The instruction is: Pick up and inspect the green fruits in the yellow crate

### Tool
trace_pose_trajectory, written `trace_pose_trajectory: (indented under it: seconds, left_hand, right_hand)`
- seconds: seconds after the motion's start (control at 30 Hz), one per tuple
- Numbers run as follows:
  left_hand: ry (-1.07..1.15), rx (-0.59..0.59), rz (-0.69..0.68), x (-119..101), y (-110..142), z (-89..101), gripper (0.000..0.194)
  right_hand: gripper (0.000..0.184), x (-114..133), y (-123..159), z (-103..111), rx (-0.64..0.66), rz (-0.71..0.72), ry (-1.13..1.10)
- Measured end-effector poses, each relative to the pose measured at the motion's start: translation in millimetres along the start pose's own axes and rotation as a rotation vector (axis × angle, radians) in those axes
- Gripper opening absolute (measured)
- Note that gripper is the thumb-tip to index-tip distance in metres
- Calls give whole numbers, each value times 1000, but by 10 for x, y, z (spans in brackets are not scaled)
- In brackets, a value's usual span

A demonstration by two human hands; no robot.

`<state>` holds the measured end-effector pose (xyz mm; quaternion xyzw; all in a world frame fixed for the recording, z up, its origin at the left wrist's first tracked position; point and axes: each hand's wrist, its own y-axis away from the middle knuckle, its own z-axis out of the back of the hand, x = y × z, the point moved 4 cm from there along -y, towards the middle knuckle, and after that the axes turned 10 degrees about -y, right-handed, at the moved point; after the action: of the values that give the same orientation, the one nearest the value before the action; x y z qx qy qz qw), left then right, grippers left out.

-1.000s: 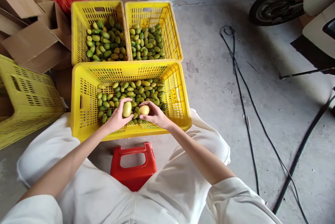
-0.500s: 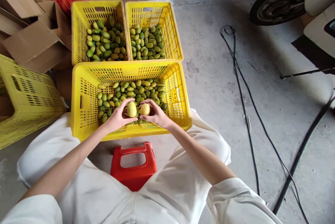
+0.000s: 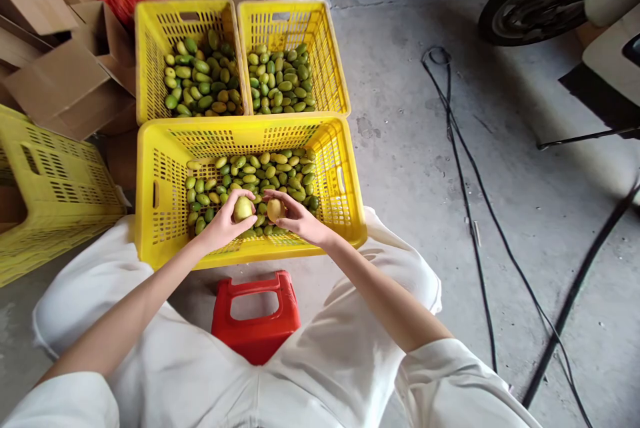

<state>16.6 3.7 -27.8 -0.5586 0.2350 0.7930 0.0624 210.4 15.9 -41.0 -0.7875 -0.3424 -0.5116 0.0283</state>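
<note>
A large yellow crate [image 3: 150,241] in front of me holds several green and yellowish mangoes [image 3: 270,171]. My left hand [image 3: 223,225] is closed round a yellow mango [image 3: 243,208] just above the pile. My right hand [image 3: 297,218] grips a second yellow mango [image 3: 275,209] beside it. The two fruits are close together over the near middle of the crate.
Two smaller yellow crates [image 3: 150,48] [image 3: 333,61] of green mangoes stand behind. An overturned yellow crate [image 3: 50,188] and cardboard boxes [image 3: 55,81] lie at left. A red stool [image 3: 256,318] is between my knees. Black cables [image 3: 465,201] cross the concrete floor; a scooter wheel [image 3: 530,11] is at top right.
Both hands brought their mangoes together, then the left mango dropped slightly lower and the fruits drew a little apart. The crates have not moved.
</note>
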Motion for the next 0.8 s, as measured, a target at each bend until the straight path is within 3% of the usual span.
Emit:
trace_pose_trajectory:
  seconds: [0.13,0.3,0.4,0.57,0.8]
  left_hand:
    - [-51,-85,-15,-38,-9,43,52]
    - [-99,-152,-23,-57,-13,85,40]
    - [-9,-113,10,-28,-19,63,45]
    - [120,-52,34,-32,-25,31,39]
    - [306,37,143,55,9,-6,79]
  right_hand:
    - [71,-21,0,-16,0,-53,-93]
    - [56,19,10,-5,-67,-6,-140]
    - [58,30,20,-9,-59,-18,-224]
    - [63,19,37,-42,5,-112,-253]
    - [61,53,29,-51,-38,-71,-256]
